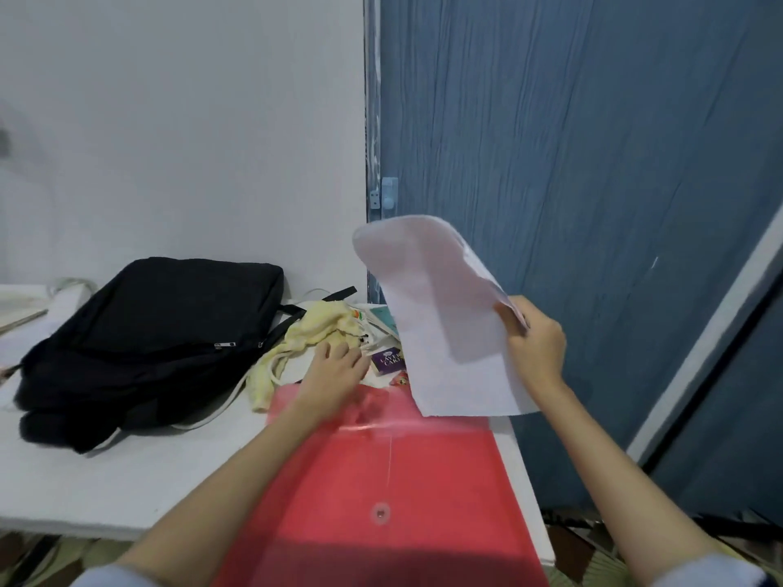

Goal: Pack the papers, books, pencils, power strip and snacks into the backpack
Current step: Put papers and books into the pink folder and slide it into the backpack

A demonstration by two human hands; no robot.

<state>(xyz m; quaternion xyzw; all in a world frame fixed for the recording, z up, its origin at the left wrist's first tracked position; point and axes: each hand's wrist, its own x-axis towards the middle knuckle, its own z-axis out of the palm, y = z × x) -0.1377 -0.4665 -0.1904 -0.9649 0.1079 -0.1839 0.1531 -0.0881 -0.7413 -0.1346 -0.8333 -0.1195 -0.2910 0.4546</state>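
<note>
papers (445,324) were held aloft at 3 o'clock of the backpack (144,341), right hand (534,345) pinching their right edge. judged light and floppy: top curled over, so a second grip would steady them. left hand (334,370) lay fingers loose on the red folder (381,480) flap, grasping nothing. backpack zips looked closed. snack packet (386,360) at 12 o'clock of the folder was half hidden; pencils, power strip not discernible.
</note>
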